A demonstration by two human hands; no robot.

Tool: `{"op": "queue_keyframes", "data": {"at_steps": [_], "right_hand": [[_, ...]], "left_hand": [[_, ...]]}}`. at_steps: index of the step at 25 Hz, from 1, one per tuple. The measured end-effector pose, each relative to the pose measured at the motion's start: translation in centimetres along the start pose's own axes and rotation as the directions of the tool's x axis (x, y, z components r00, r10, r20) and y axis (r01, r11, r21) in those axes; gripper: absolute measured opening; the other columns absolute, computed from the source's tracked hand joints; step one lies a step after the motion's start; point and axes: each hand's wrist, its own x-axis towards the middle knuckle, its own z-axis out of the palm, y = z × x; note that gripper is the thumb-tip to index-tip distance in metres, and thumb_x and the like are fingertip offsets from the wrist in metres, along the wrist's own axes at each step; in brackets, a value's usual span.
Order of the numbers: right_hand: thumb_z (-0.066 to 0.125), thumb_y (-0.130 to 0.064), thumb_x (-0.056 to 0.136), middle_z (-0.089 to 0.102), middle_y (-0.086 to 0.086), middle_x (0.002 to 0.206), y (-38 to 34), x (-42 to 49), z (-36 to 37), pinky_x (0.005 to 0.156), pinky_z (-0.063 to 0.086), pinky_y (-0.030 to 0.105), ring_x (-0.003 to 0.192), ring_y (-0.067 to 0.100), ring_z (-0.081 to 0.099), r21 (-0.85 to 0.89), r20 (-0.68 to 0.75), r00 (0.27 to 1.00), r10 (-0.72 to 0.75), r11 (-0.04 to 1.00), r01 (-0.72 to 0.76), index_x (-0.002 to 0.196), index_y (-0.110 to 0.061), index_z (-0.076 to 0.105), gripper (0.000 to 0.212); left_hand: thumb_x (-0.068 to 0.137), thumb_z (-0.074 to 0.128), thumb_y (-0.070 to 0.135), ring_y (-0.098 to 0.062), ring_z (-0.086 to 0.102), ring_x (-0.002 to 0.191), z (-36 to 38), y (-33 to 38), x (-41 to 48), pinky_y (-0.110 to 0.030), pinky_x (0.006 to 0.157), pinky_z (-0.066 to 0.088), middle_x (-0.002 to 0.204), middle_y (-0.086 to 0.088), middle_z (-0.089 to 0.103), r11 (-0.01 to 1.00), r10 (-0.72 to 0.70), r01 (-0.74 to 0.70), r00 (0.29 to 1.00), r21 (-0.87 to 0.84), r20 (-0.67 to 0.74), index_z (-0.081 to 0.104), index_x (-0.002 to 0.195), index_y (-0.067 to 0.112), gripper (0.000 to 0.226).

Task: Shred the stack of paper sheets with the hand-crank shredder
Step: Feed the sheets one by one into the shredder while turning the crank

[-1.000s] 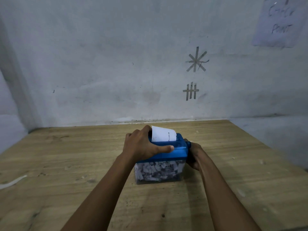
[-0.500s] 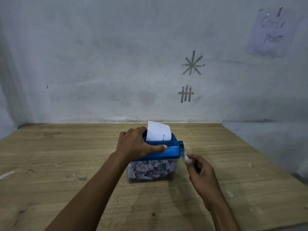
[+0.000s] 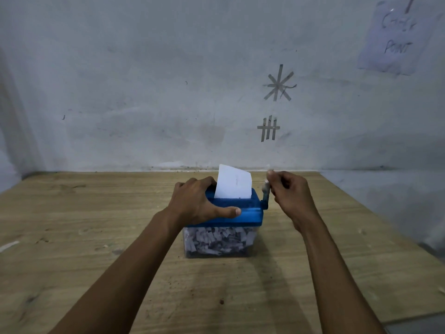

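A small hand-crank shredder (image 3: 249,214) with a blue top stands in the middle of the wooden table (image 3: 72,225). Its clear bin (image 3: 218,242) is packed with paper strips. One white sheet (image 3: 233,182) sticks up out of the slot. My left hand (image 3: 199,203) grips the blue top from the left, thumb along its front edge. My right hand (image 3: 290,192) pinches the crank handle (image 3: 265,191), which points upward on the shredder's right side. No stack of sheets is in view.
A grey wall (image 3: 168,80) with tape marks rises right behind the table. A paper note (image 3: 397,37) hangs at its upper right. The table's right edge (image 3: 375,214) runs diagonally. A paper scrap (image 3: 8,245) lies at the far left.
My right hand has turned the crank from low beside the shredder up to the top of its circle. My left hand has kept hold of the blue top.
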Motion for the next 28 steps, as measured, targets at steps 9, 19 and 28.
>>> {"op": "queue_keyframes", "data": {"at_steps": [9,19,28], "right_hand": [[0.063,-0.016,0.095,0.073,0.021,0.100,6.2,3.9,3.8,0.069,0.059,0.038,0.084,0.035,0.071,0.274,0.185,0.827,0.531,0.781,-0.562,0.101,0.003,0.068,0.020],[0.044,-0.023,0.102,0.046,0.002,0.048,7.5,-2.0,2.7,0.044,0.025,0.022,0.038,0.011,0.033,-0.028,0.059,0.872,0.486,0.874,-0.485,0.067,-0.013,0.053,0.037],[0.066,-0.009,0.095,0.073,-0.005,0.093,4.7,-7.6,-1.3,0.074,0.055,0.022,0.085,0.008,0.069,-0.055,0.138,0.990,-0.032,0.998,0.040,0.104,-0.023,0.064,0.017]], "left_hand": [[0.052,0.035,0.104,-0.018,0.053,0.109,0.2,0.2,0.0,-0.040,0.092,0.033,0.125,0.012,0.062,0.989,0.039,-0.040,0.999,0.144,0.009,0.047,0.133,0.037,0.105],[0.060,0.041,0.101,-0.022,0.055,0.117,0.1,1.0,0.0,-0.043,0.099,0.036,0.125,0.007,0.063,0.982,-0.039,0.042,0.999,0.184,-0.023,0.052,0.138,0.042,0.099],[0.057,0.045,0.101,-0.021,0.055,0.118,-0.4,1.0,0.1,-0.045,0.100,0.033,0.128,0.010,0.063,0.992,0.001,-0.003,1.000,0.129,0.017,0.055,0.129,0.037,0.097]]}}
